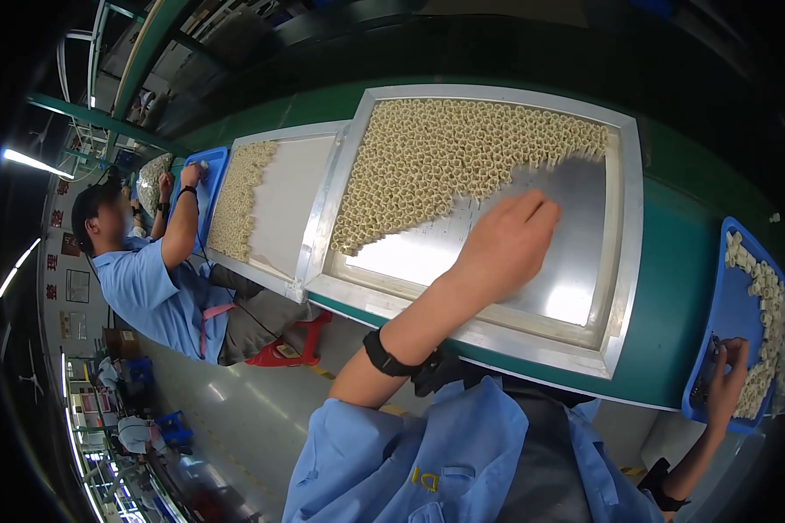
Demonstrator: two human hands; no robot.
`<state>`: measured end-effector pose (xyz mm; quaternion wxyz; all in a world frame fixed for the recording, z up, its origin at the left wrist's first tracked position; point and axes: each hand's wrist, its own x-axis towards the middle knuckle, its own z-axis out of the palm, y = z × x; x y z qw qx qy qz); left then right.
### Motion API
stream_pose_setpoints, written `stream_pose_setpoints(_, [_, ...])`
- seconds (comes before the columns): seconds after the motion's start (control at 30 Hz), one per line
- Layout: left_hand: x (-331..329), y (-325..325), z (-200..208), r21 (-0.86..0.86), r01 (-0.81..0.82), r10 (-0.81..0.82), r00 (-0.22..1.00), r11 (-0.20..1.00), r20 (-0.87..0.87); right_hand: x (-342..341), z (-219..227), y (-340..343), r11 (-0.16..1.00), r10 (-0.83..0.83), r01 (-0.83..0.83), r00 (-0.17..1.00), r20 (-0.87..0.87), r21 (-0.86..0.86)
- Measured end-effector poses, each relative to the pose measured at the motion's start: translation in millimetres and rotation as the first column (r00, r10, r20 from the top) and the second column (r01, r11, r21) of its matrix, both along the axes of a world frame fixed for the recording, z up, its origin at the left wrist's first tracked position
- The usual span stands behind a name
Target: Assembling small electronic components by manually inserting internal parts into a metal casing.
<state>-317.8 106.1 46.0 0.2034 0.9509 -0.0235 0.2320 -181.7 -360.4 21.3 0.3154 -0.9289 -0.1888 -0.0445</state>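
Observation:
My left hand (516,240) hangs over the bare metal part of a framed tray (624,253), its fingers pinched together; whatever they hold is hidden. Rows of small cream-coloured hollow pieces (436,157) stand packed across the far and left parts of this tray, just beyond my fingers. At the far right, my right hand (726,379) reaches into a blue plastic tray (731,301). Its fingers are bent together near small dark items, and I cannot make out what is in them. More cream pieces (769,296) lie loose along that tray's right side.
A second framed tray (292,183), partly covered with cream pieces, adjoins mine on the left. Beyond it a co-worker in a blue shirt (148,283) reaches to another blue tray (211,161). A red stool (301,344) stands below the green bench (672,253).

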Motion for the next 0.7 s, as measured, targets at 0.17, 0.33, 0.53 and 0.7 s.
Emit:
stream_pose_setpoints(0.17, [-39,-24,5,-0.46,0.015,-0.018,1.0,0.888,-0.001,-4,6,-8,1.0,0.007,-0.007,1.0,-0.023,0.016])
stream_pose_setpoints(0.33, [-47,-28,-10,-0.595,0.039,-0.042,0.999,0.802,0.009,-21,32,10,0.995,0.092,-0.09,0.995,-0.047,0.043])
stream_pose_setpoints(0.53, [-71,-53,-8,-0.904,-0.031,0.014,1.0,0.426,-0.028,-36,55,95,0.891,0.366,-0.311,0.923,-0.117,0.331])
stream_pose_setpoints(0.7, [-78,-62,-13,-0.837,0.129,-0.054,0.992,0.532,0.118,-55,44,155,0.722,0.58,-0.493,0.814,-0.036,0.486])
